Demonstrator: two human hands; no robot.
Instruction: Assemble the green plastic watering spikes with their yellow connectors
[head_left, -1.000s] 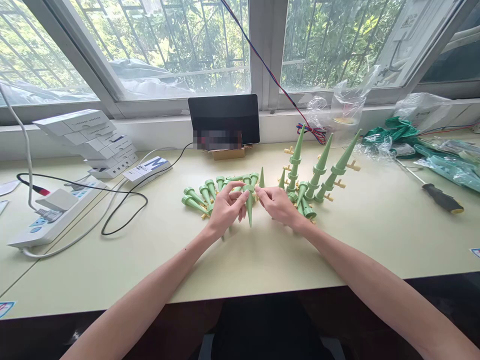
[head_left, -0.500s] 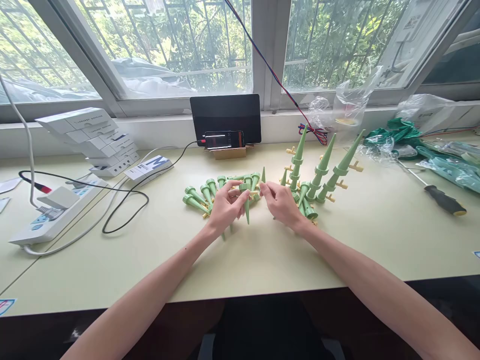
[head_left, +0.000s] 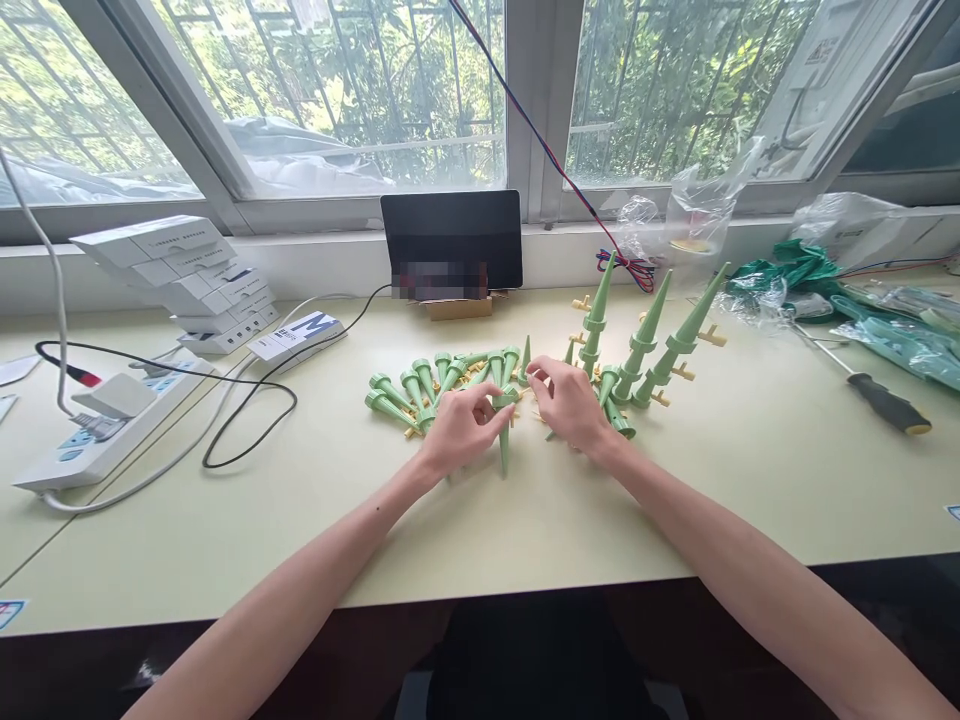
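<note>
My left hand [head_left: 461,428] pinches the top of a green plastic cone spike [head_left: 503,440], whose tip points toward me. My right hand [head_left: 570,405] is just right of it, fingers curled near the spike's collar; what they grip, if anything, is too small to see. Behind both hands lies a row of loose green spikes [head_left: 409,392]. To the right stand three tall stacks of nested spikes [head_left: 641,340] with small tan side pegs.
A phone on a stand leans against a dark tablet [head_left: 451,240] at the back. A power strip [head_left: 97,430] with cables and stacked white boxes [head_left: 187,280] are on the left. A screwdriver [head_left: 874,395] and plastic bags [head_left: 892,320] are on the right.
The held spike has shifted slightly lower and toward me with my left hand. My right hand's fingers have moved in closer to its top.
</note>
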